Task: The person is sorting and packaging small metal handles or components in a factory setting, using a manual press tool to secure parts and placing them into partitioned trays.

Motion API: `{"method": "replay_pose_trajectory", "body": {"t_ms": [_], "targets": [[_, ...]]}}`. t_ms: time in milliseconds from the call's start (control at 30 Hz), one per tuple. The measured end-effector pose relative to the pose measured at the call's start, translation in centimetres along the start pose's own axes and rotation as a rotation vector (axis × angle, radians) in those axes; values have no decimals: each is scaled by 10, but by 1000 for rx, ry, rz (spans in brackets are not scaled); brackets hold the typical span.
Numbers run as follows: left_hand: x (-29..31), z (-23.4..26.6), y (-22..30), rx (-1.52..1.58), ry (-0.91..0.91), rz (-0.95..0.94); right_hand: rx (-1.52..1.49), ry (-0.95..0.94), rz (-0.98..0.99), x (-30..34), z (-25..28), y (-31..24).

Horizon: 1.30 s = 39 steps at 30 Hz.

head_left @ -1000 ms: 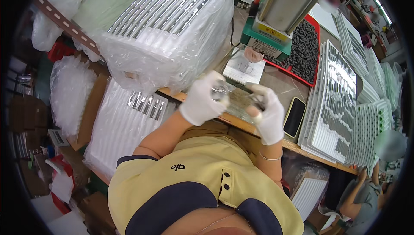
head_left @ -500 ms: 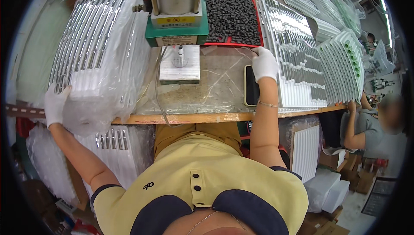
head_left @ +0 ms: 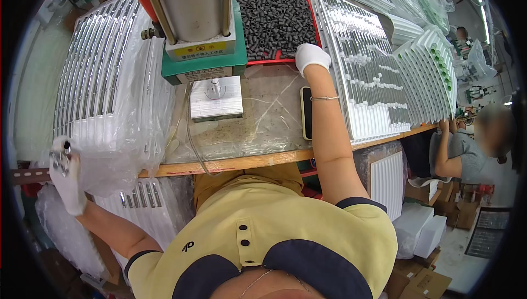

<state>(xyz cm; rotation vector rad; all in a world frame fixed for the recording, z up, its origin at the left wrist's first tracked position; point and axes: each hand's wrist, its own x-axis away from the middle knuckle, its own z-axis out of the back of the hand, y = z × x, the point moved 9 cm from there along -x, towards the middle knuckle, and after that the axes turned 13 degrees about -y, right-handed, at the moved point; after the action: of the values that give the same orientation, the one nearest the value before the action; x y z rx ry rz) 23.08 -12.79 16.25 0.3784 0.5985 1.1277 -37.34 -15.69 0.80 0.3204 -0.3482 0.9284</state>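
My left hand [head_left: 68, 181], in a white glove, is closed around chrome tube pieces [head_left: 61, 163]; a round dark open end shows at the top. It is beside the near end of a ribbed white tray [head_left: 96, 63] lined with rows of chrome tubes. My right hand [head_left: 313, 57], also gloved, is curled at the near right corner of a red tray [head_left: 269, 62]. Small black tubular plastic parts [head_left: 274, 16] fill that tray. The right fingertips are hidden, so I cannot make out what they hold.
A press [head_left: 200, 35] with a green head stands over a metal block [head_left: 217, 101] with an upright pin. A phone [head_left: 307, 113] lies by my right forearm. White trays [head_left: 368, 74] of tubes are stacked at the right. A co-worker [head_left: 466, 153] sits beyond them.
My left hand has drawn back toward me, lifting chrome tube pieces from the tray's near end. My right hand has moved left and forward to the red tray's corner. The view has shifted.
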Motion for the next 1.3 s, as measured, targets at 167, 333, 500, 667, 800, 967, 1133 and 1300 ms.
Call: {"method": "replay_pose_trajectory", "body": {"t_ms": [167, 333, 500, 667, 800, 967, 1133, 1300], "targets": [[16, -122, 105, 816, -263, -155, -89, 139, 89, 13, 7, 0], [-6, -247, 144, 668, -328, -6, -415, 324, 380, 100, 20, 5], [-7, -294, 156, 693, -399, -10, -583, 392, 870, 213, 21, -11], [-1, -295, 188, 583, -432, -135, -489, 481, 764, 236, 16, 7], [7, -303, 194, 573, -447, -112, -334, 465, 703, 241, 11, 15], [19, -326, 192, 893, -518, -5, -381, 448, 720, 244, 7, 23], [21, -332, 200, 921, -555, -20, -266, 377, 644, 249, 1, 21], [26, -325, 190, 1532, -689, 9, -592, 511, 410, 232, 9, 114]]}}
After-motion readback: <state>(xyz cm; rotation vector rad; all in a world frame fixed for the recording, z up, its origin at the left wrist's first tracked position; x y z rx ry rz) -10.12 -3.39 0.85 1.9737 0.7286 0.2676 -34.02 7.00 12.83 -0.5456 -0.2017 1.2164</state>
